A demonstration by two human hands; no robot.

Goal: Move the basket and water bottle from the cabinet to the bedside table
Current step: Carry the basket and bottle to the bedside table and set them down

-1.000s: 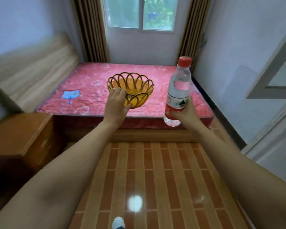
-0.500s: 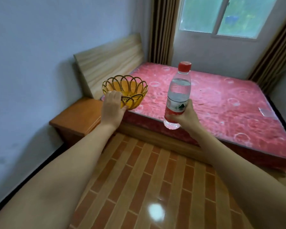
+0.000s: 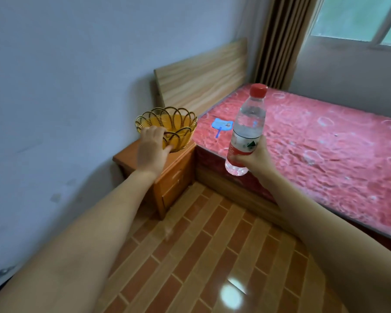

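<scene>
Left hand (image 3: 151,147) stretched forward, grip pinching the near rim of the yellow wicker basket (image 3: 167,127), thumb under the side and fingers (image 3: 155,132) over the looped edge. Basket held upright above the far part of the wooden bedside table (image 3: 131,158); cannot tell whether its base touches the top. Right hand (image 3: 253,158) wrapped tight around the lower half of the water bottle (image 3: 246,132), grip closed on the red label. Bottle upright with a slight tilt, red cap (image 3: 259,90) on, held in the air to the right of the basket and well apart from it, in front of the edge of the bed (image 3: 325,143). Red patterned mattress on the right, small blue item (image 3: 220,125) lying near its left edge. Pale wooden headboard (image 3: 201,80) against the left wall beyond the table. Striped curtain (image 3: 280,39) and window (image 3: 359,16) at the far right. Brick-pattern tiled floor (image 3: 201,256) below both forearms
</scene>
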